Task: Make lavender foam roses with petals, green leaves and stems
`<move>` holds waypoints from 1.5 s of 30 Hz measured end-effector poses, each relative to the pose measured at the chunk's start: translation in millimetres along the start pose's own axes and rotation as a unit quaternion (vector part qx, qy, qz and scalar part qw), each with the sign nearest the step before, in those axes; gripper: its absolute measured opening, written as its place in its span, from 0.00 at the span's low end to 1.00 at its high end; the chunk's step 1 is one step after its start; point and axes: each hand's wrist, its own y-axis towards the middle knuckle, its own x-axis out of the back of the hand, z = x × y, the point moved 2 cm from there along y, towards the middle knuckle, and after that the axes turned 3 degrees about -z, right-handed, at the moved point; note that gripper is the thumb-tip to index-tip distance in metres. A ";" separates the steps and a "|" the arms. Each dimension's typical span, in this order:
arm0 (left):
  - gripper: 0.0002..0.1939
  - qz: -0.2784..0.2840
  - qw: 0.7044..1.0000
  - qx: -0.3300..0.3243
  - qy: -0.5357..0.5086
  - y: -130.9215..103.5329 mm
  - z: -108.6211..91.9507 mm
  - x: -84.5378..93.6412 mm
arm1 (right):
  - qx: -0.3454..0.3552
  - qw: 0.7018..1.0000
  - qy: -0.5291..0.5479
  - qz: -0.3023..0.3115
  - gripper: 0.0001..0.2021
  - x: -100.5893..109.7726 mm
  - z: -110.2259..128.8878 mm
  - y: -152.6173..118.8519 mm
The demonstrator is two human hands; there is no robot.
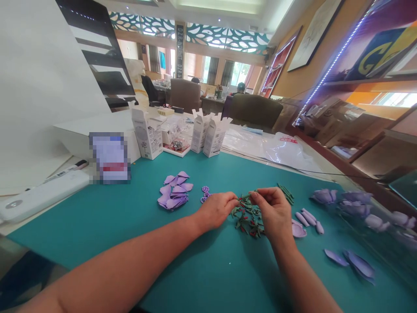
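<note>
The right hand's grip pinched a thin green stem piece, and the left hand's fingertips closed on its other end, above green leaf parts on the teal-topped bench. Light, aligned pressure seemed best, avoiding bending.

The bare, smooth left forearm is broad at its near end — tapering to an uncovered wrist. The bare left hand has a rounded back. The bare right forearm likewise tapers — the bare right hand shows uncovered fingers.
</note>
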 end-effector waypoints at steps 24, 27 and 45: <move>0.14 -0.028 1.000 -0.008 -0.004 -0.6 1.2 -1.3 | -0.012 0.998 0.054 -0.003 0.14 -12.5 -2.3 -10.5; 0.14 -0.015 1.000 0.004 -0.011 -0.5 0.0 0.8 | -0.010 0.999 0.050 0.017 0.14 -11.3 -2.4 -9.7; 0.16 -0.017 1.000 0.008 0.003 3.9 5.8 2.4 | -0.053 0.992 -0.015 0.113 0.14 2.3 2.6 0.4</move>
